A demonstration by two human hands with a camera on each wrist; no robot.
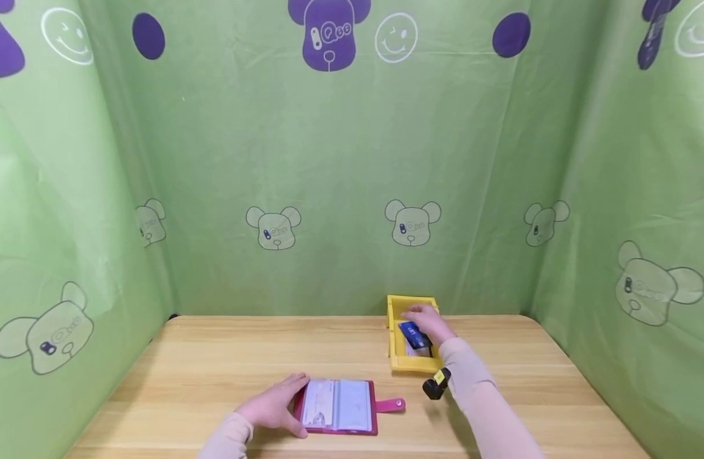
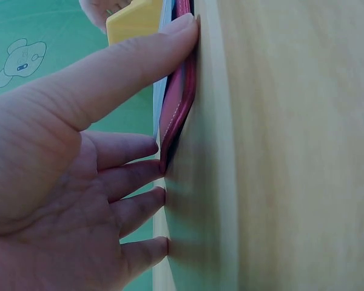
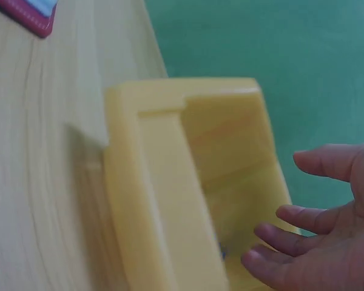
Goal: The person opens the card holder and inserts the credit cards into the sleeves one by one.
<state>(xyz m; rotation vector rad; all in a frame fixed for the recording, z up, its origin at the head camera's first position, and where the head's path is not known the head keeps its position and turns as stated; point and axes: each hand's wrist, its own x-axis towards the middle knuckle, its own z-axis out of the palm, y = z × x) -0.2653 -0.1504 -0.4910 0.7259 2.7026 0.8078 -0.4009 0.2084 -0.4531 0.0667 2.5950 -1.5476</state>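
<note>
A dark pink card holder (image 1: 377, 408) lies opened flat on the table, its clear sleeves showing and its snap strap (image 1: 390, 405) pointing right. My left hand (image 1: 275, 403) steadies its left side: in the left wrist view the thumb (image 2: 170, 36) rests along the cover's edge while the other fingers stay extended, touching the edge and table. Over the yellow bin (image 1: 416, 364) is my right hand (image 1: 429, 324); the right wrist view shows its fingers (image 3: 291, 239) loosely spread, holding nothing. A blue bank card (image 1: 413, 335) lies inside the bin beneath that hand, above a pale card.
The wooden table (image 1: 243, 350) runs back to a green printed curtain (image 1: 340, 159), which also encloses both sides. On the right wrist sits a small black camera (image 1: 436, 384). The bin's raised walls surround the cards near the table's back edge.
</note>
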